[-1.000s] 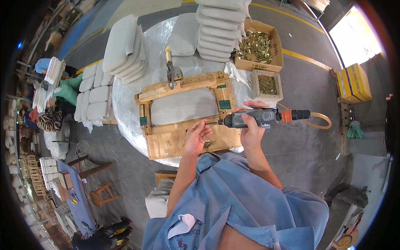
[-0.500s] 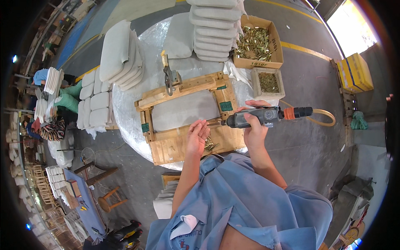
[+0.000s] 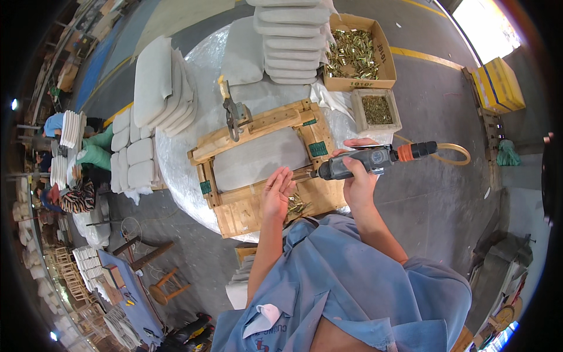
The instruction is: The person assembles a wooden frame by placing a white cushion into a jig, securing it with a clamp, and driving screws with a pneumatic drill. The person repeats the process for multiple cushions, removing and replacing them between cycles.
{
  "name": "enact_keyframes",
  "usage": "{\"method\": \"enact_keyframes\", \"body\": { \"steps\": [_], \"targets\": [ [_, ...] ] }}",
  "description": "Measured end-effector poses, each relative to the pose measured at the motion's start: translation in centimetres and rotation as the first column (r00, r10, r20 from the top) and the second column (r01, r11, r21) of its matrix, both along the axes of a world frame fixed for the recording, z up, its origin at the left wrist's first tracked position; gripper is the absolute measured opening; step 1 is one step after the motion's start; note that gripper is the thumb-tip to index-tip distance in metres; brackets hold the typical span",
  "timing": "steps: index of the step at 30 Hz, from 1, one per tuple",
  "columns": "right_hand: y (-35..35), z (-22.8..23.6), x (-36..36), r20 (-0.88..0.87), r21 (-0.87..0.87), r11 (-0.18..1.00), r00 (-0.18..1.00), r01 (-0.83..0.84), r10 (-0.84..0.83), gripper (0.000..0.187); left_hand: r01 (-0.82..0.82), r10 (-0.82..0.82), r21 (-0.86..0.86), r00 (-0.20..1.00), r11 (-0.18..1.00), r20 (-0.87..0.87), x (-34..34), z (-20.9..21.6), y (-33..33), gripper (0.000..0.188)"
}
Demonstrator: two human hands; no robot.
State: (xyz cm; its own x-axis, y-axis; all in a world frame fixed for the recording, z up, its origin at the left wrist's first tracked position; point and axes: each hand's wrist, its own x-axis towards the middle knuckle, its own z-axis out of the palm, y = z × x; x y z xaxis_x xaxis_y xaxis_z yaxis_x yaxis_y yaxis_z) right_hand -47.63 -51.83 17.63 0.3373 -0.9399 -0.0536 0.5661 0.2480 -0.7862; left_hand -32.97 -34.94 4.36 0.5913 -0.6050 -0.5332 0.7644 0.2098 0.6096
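My right hand [image 3: 359, 185] is wrapped round a dark grey air screwdriver [image 3: 358, 163] with an orange ring and a hose at its rear. Its bit points left, to the fingers of my left hand [image 3: 277, 196]. Those fingers are bent and pressed together at the bit's tip; anything small between them is hidden. Both hands are over the near edge of a wooden jig [image 3: 281, 205]. A grey upholstered pad [image 3: 261, 158] lies inside its frame, below a metal toggle clamp [image 3: 236, 116]. Small brass-coloured fittings [image 3: 297, 205] lie loose beside my left hand.
Stacked grey pads [image 3: 157, 88] and a taller stack [image 3: 293, 44] stand behind the jig on the plastic-wrapped round table [image 3: 176, 170]. At the back right are a cardboard box [image 3: 384, 58] of brass fittings and a small tray [image 3: 376, 110] of small metal pieces. The hose [image 3: 463, 154] loops right.
The view has shifted slightly. My left hand and the screwdriver keep nearly the same pose, with the bit still by my left fingers.
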Motion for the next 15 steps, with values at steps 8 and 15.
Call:
{"method": "enact_keyframes", "body": {
  "steps": [8,15],
  "targets": [
    [0.3,-0.2,-0.2,-0.016,0.038,0.999,1.000,0.006,-0.005,0.047,-0.106,0.097,-0.099,0.990,0.989,-0.099,0.0,-1.7,0.8,0.022],
    [0.4,-0.2,-0.3,0.013,0.057,0.998,1.000,0.022,-0.023,0.048,0.047,-0.061,-0.127,0.993,0.991,-0.103,0.1,-2.2,2.5,0.012]
  ]
}}
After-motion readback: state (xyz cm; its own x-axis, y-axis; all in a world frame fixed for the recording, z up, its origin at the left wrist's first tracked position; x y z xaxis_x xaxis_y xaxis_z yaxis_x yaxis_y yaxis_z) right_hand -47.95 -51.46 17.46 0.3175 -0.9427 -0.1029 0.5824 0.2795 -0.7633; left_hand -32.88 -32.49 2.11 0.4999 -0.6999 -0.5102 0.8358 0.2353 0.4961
